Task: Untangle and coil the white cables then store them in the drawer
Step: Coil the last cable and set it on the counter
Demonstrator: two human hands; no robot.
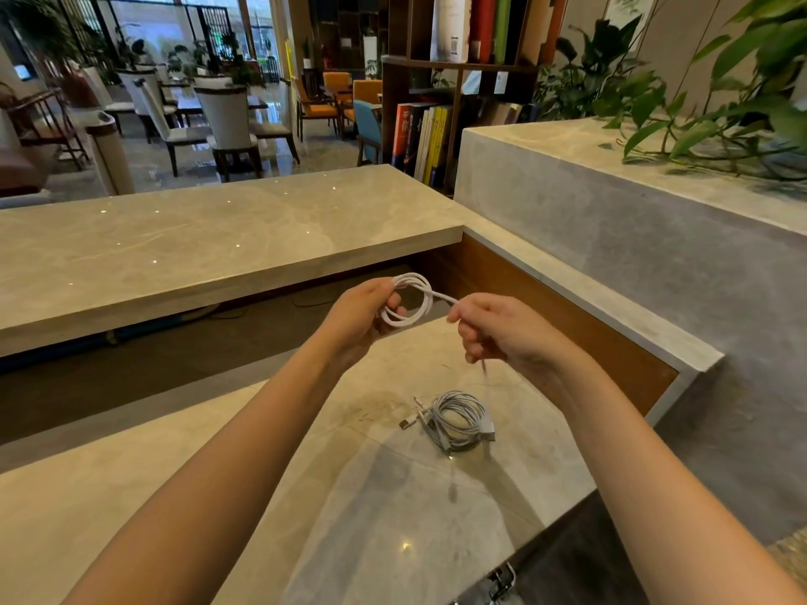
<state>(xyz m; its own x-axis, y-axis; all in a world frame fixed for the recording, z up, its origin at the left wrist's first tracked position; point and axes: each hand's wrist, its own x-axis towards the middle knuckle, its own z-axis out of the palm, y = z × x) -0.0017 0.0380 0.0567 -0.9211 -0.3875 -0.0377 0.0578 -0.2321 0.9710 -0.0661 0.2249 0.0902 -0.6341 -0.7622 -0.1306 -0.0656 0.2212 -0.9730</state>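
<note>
Marble desk [270, 465], cable [425, 304] tail blurred (right hand [502, 331])

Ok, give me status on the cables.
Left hand grips white coil. Right hand pinches its free length. Second coiled bundle lies on counter. Nothing in the way.

The thin white cable [430, 299] disappears inside the curled right hand [502, 331]; its tail hanging below is a motion-blurred streak. A small metal fitting [502, 580] at the near edge of the beige marble worktop [262, 473] is too indistinct to identify.
</note>
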